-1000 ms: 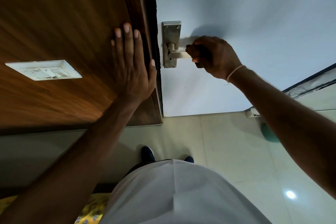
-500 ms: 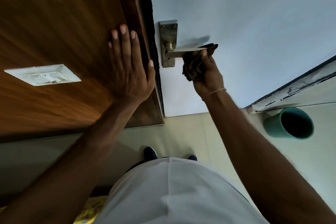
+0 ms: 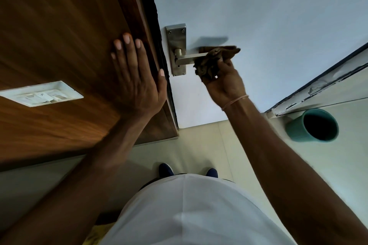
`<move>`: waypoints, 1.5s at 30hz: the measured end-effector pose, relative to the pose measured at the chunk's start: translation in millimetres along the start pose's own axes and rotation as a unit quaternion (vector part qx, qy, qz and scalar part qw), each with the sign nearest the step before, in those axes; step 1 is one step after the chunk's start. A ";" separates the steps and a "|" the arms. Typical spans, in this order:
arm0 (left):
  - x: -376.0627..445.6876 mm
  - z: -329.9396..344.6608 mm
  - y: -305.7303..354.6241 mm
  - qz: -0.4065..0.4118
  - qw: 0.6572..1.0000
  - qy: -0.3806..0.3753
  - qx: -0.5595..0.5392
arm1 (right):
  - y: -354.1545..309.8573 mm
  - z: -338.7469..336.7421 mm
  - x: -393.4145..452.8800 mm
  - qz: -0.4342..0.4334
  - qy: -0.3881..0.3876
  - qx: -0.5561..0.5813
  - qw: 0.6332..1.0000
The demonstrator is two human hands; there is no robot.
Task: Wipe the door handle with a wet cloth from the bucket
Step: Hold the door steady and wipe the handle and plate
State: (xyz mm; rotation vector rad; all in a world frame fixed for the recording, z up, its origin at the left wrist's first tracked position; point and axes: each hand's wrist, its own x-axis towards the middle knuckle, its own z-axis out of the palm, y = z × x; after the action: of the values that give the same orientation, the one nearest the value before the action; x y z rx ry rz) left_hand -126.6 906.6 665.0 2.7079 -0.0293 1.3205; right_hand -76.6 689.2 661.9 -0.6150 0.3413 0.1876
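Here, right hand (image 3: 225, 81) clenched on brown cloth (image 3: 213, 59), bunched over the outer end of the door handle (image 3: 189, 58). Cloth soft, limp, light (wetness not discernible); best held as a wad. Lever rigid, smooth metal. Left hand (image 3: 135, 77) flat, released, on the wooden panel (image 3: 59, 36). Since half a second ago: cloth wraps further over the lever's top; bucket (image 3: 314, 125) unmoved.

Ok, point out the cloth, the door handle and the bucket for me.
cloth (image 3: 211, 61), head view, bunched middle.
door handle (image 3: 187, 58), head view, bare lever.
bucket (image 3: 294, 130), head view, teal outer wall.
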 end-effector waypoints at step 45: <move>-4.4 -6.7 -6.4 0.001 1.000 -0.019 -0.024 | 24.2 47.6 10.7 -0.610 -0.174 -0.747 0.198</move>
State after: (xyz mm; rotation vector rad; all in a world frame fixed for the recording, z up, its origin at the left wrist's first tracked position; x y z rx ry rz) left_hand -134.0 913.6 664.9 2.6944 -0.0662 1.2522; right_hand -61.0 737.6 681.5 -2.5767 -1.1659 -1.1449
